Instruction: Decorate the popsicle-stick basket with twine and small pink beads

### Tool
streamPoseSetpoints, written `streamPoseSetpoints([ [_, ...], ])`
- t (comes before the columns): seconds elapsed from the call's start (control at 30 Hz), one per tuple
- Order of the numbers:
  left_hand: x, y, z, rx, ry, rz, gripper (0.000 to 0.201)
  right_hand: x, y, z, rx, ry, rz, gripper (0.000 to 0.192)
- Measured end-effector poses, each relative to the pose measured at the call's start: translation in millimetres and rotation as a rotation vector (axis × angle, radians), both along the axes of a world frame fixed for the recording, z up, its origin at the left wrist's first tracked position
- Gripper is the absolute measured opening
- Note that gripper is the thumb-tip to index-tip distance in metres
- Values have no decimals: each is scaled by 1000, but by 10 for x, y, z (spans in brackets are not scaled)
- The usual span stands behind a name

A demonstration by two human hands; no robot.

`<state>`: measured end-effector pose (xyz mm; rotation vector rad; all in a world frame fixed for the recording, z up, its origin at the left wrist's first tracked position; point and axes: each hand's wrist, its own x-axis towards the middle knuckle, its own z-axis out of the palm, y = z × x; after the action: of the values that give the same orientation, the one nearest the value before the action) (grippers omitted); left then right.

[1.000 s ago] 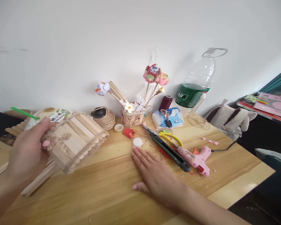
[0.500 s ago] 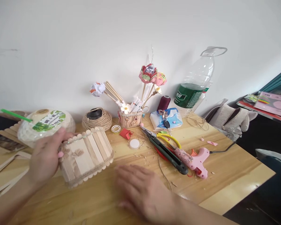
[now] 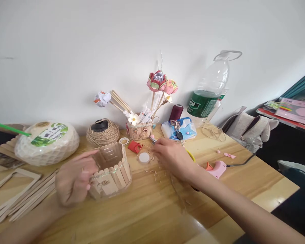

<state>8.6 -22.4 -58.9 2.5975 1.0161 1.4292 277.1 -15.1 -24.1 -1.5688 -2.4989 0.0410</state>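
Note:
A small open-topped box of craft sticks stands upright on the table, trimmed with glittery cord and a small flower-like piece. My left hand, slightly blurred, grips its left wall, the index finger stretched along the rim. My right hand reaches over the middle of the table, fingers bent together at the metal tips of the tools. What the fingers pinch, if anything, is hidden. Beneath that forearm show a yellow scissor handle and a pink glue gun; the dark utility knife is mostly covered.
Loose craft sticks lie at left, before a wrapped coconut with a green straw. Behind are a twine roll, a decorated pot of paper flowers, a tissue pack and a large bottle. A white cap lies mid-table.
The box has gone from tilted in my left hand to upright, slightly to the right. My right hand has moved from the front of the table up and right to the tools.

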Motion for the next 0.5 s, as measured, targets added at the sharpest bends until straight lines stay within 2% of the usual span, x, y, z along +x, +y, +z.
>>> streamPoseSetpoints([
  [0.1,36,67,-36,80,47,-190,37,-52,68,-54,-38,-151,97,18],
  [0.23,61,125,-74,166,115,-195,32,-146,99,-103,-43,-273,110,17],
  [0.33,57,142,-64,141,139,-191,33,-139,114,-107,-51,-322,87,17],
  [0.5,58,142,-4,55,129,-211,31,-140,149,-150,-74,-347,130,17],
])
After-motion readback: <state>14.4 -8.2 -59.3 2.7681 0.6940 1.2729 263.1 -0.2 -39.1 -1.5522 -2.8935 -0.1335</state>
